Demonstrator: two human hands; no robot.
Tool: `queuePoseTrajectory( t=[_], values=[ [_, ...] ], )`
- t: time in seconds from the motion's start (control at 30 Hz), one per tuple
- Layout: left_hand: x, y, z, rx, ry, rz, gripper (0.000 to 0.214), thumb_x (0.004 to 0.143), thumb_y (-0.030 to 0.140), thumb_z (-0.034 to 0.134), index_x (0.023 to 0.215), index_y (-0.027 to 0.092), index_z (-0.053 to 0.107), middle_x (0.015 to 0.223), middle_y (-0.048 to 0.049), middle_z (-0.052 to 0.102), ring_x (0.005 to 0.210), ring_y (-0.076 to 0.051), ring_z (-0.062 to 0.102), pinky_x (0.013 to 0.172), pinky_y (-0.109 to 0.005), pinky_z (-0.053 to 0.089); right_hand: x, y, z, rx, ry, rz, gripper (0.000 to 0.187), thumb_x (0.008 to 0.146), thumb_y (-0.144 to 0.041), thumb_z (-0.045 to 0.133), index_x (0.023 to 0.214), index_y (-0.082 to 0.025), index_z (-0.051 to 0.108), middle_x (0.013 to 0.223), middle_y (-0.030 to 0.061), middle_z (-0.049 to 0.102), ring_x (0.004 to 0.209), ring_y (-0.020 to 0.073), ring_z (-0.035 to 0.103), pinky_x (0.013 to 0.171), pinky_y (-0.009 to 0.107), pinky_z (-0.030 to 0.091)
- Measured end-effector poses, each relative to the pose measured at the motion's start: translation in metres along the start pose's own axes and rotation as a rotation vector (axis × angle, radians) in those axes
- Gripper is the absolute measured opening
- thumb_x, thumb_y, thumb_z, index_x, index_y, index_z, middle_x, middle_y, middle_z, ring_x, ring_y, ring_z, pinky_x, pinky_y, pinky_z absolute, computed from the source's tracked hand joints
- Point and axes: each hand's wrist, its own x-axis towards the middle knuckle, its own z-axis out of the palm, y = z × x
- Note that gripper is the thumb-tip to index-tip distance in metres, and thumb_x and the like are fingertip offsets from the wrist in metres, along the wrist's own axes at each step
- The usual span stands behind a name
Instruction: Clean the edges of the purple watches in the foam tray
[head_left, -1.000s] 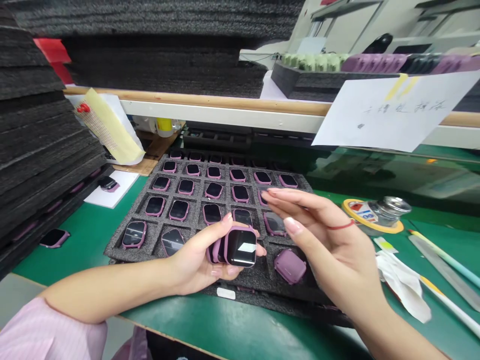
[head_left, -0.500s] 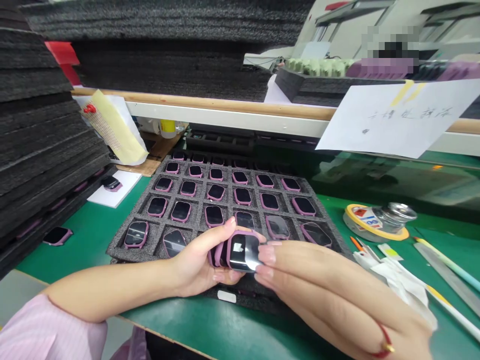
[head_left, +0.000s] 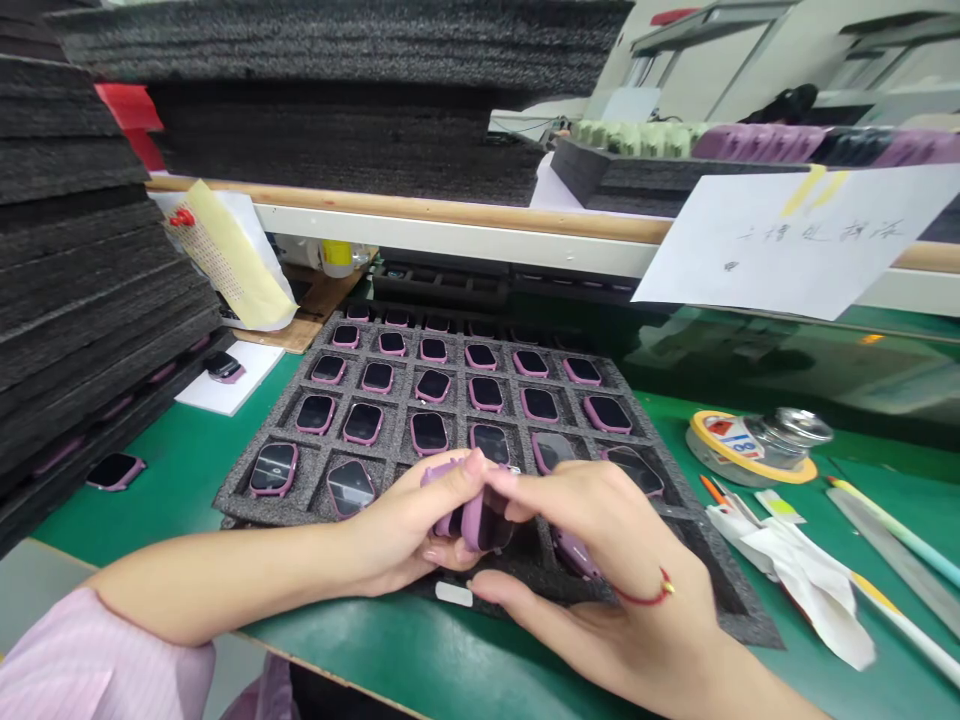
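Observation:
My left hand [head_left: 420, 510] is closed around a small stack of purple-framed smartwatches [head_left: 471, 522]. The front one's dark glass [head_left: 495, 520] faces right. My right hand [head_left: 607, 560] reaches in from the right. Its index fingertip meets the upper edge of the front watch by my left thumb, while its own thumb is stretched out well below; the other fingers are curled and partly hidden. Beneath both hands lies a grey foam tray [head_left: 244, 497], its pockets holding several purple watches [head_left: 429, 433]. Another purple watch case [head_left: 575, 553] shows under my right hand.
Tall stacks of black foam trays [head_left: 90, 240] stand at left and on the shelf [head_left: 450, 222]. One watch [head_left: 116, 470] lies left on the green table. At right are a yellow tape roll [head_left: 750, 462] with a metal-topped jar, crumpled tissue [head_left: 810, 575] and a steel ruler [head_left: 900, 545].
My right hand has turned and shifted; its fingers went from the watch's right end to its upper edge, thumb now apart. The front watch has turned from showing its logo side to angled right.

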Motion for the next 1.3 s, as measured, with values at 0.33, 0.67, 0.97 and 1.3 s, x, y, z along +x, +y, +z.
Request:
queuePoseTrajectory(
  t=[0.33, 0.67, 0.97, 1.3],
  values=[
    [0.001, 0.002, -0.001, -0.120, 0.005, -0.029, 0.042, 0.082, 0.053, 0.076, 0.085, 0.014, 0.061, 0.056, 0.0049, 0.051, 0.040, -0.002, 0.027, 0.036, -0.015, 0.013, 0.003, 0.008, -0.002, 0.119, 0.009, 0.156, 0.049, 0.079, -0.025, 0.080, 0.122, -0.026, 0.056, 0.095, 0.0037, 0.070, 0.083, 0.0208, 0.066, 0.072, 0.036, 0.056],
    [0.000, 0.003, 0.001, -0.107, -0.001, -0.064, 0.042, 0.077, 0.049, 0.082, 0.088, 0.013, 0.064, 0.066, 0.0002, 0.060, 0.044, -0.003, 0.042, 0.036, -0.014, 0.019, 0.005, 0.012, -0.013, -0.031, -0.043, -0.005, 0.049, 0.081, -0.020, 0.075, 0.127, -0.022, 0.056, 0.102, 0.0085, 0.072, 0.091, 0.0234, 0.068, 0.081, 0.043, 0.056],
    [0.004, 0.006, 0.001, -0.197, 0.197, -0.024, 0.030, 0.080, 0.040, 0.075, 0.084, 0.013, 0.061, 0.078, -0.0101, 0.076, 0.038, -0.002, 0.042, 0.036, -0.015, 0.021, -0.058, 0.049, -0.067, -0.306, 0.059, 0.189, 0.034, 0.082, -0.034, 0.073, 0.115, -0.030, 0.067, 0.092, 0.0068, 0.074, 0.079, 0.0289, 0.069, 0.071, 0.044, 0.055],
    [0.004, 0.005, 0.001, -0.092, 0.072, -0.061, 0.044, 0.084, 0.054, 0.070, 0.089, 0.010, 0.072, 0.076, -0.0073, 0.069, 0.043, -0.003, 0.043, 0.038, -0.016, 0.019, -0.063, 0.054, -0.088, -0.222, -0.058, 0.213, 0.018, 0.094, -0.033, 0.061, 0.106, -0.031, 0.074, 0.099, 0.0063, 0.077, 0.088, 0.0246, 0.075, 0.070, 0.035, 0.064]
  ],
)
